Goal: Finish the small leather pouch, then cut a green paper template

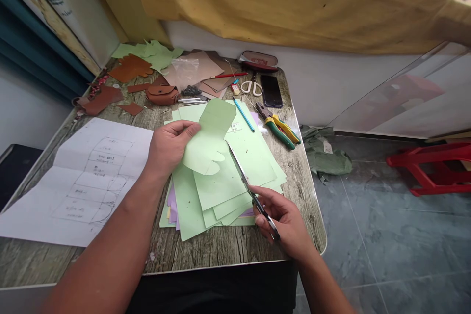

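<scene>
My left hand (170, 144) pinches a light green cut-out paper shape (208, 140) and holds it up over a stack of green sheets (235, 176) on the wooden table (221, 245). My right hand (281, 218) grips a pair of metal scissors (245, 179), their blades pointing up and left, with the tips at the right edge of the cut-out shape. The scissor handles are hidden inside my fingers.
A large white sheet with pencil drawings (79, 181) lies at the left. Brown leather pieces (128, 68), a leather pouch (162, 94), white-handled scissors (252, 87), a phone (271, 91), a blue pencil (243, 114) and green-yellow pliers (280, 127) lie farther back. A red stool (434, 167) stands on the floor.
</scene>
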{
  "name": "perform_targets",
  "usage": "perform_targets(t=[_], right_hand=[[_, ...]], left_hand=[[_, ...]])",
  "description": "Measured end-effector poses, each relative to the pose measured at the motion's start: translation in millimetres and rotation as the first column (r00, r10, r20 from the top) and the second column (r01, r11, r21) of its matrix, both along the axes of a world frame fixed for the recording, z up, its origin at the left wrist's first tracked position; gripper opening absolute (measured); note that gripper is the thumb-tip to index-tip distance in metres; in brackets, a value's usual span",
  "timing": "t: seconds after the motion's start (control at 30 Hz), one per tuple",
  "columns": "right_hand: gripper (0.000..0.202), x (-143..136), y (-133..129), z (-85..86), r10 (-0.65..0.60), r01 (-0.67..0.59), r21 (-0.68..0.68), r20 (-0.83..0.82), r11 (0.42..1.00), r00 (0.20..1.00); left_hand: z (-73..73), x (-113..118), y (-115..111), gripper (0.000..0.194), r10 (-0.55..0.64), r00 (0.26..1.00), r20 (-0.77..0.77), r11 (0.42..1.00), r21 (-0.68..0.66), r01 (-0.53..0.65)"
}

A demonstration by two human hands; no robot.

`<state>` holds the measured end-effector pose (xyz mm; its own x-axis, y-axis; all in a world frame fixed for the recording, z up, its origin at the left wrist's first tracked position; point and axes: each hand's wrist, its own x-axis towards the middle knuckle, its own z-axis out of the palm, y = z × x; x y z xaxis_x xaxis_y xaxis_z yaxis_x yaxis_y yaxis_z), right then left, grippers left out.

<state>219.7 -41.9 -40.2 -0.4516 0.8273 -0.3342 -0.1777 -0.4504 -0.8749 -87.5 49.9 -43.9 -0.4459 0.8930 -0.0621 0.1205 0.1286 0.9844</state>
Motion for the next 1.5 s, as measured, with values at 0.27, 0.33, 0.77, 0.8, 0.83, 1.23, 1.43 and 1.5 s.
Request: perform_targets(t=[0.27, 0.33, 0.77, 0.8, 0.83, 1.23, 1.43, 1.5], right_hand=[[0.047, 1, 1, 0.8, 0.016, -0.016, 0.013, -0.016, 1.0, 1.0], [0.047, 1, 1, 1.1, 0.021, -0.021, 0.013, -0.009, 1.0, 1.0], [0.048, 1, 3, 3.5, 0.056, -0.056, -0.018, -0.015, 0.998, 0.998], [0.048, 1, 2, 3.5, 0.06, -0.06, -0.02, -0.016, 0.998, 0.998], [0.048, 1, 2, 3.5, 0.063, -0.063, -0.021, -0.017, 0.998, 0.998], [0.05, 2, 2, 3.4, 0.056, -0.057, -0.038, -0.016, 0.998, 0.998], [0.051, 2, 2, 3.9, 0.054, -0.055, -0.045, -0.004, 0.997, 0.999], [0.052, 2, 2, 3.4, 0.057, -0.057, -0.047, 0.001, 0.997, 0.998]], left_hand=[[-4.6, -3, 1, 0.028, 0.013, 0.999, 0.034, 1.0, -0.016, -0.012], [-4.6, -4, 1, 0.027, 0.008, 0.999, 0.043, 1.0, -0.016, -0.007], [8.6, -5, 1, 0.022, 0.011, 1.0, -0.002, 0.997, -0.077, -0.011], [9.4, -5, 1, 0.022, 0.009, 1.0, -0.01, 0.997, -0.081, -0.01], [9.9, -5, 1, 0.022, 0.008, 1.0, -0.016, 0.996, -0.084, -0.01], [9.1, -6, 1, 0.024, 0.009, 1.0, -0.026, 0.995, -0.094, -0.011], [10.2, -5, 1, 0.024, 0.008, 1.0, -0.027, 0.995, -0.104, -0.011], [10.8, -5, 1, 0.024, 0.01, 1.0, -0.027, 0.994, -0.109, -0.013]])
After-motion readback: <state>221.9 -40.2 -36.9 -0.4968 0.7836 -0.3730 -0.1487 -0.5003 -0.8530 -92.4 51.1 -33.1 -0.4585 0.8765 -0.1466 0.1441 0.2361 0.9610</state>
